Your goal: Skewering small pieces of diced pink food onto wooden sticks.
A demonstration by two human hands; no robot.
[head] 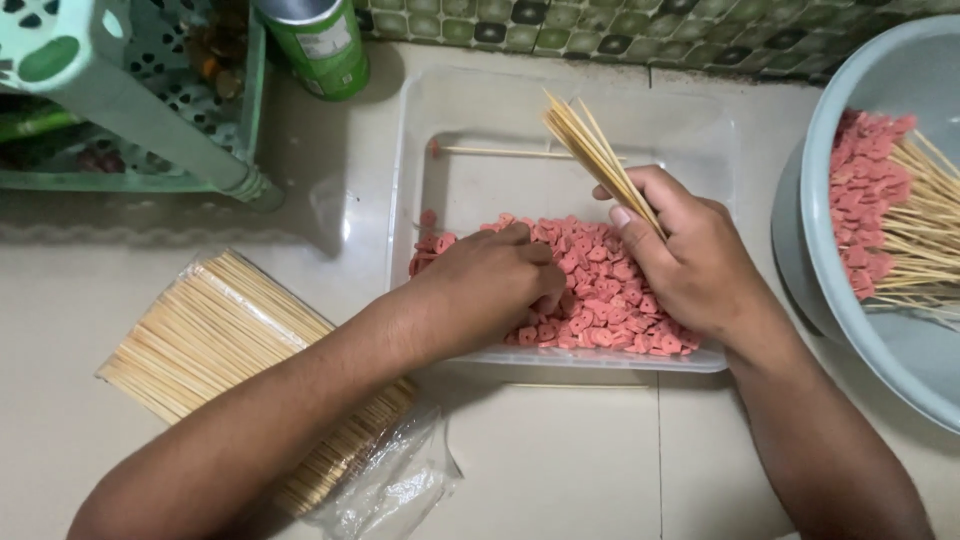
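Near the middle of the frame, my left hand (495, 285) reaches into a clear plastic tray (420, 130) and rests knuckles-up on a heap of small pink sausage slices (600, 290), fingers curled down into the pile. Whether they have pinched a slice I cannot tell, since the fingertips are buried among the pieces. Just to the right, my right hand (690, 255) is closed around a bundle of bamboo skewers (590, 145), whose points fan up and to the left over the bare back half of the tray. The thumb presses the sticks against my fingers. One loose skewer (500, 152) lies flat across the tray's upper part, apart from the heap.

At the lower left, an opened plastic pack of skewers (210, 345) lies on the pale tiled floor (560, 460), partly under my left forearm, its crumpled wrapper trailing toward the bottom centre. Along the right edge sits a grey-blue basin (830, 190) holding finished skewers loaded with pink slices (870, 190), sticks pointing right. In the upper left stand a pale green plastic basket (215, 120) and, beside it, a green bottle (325, 45).
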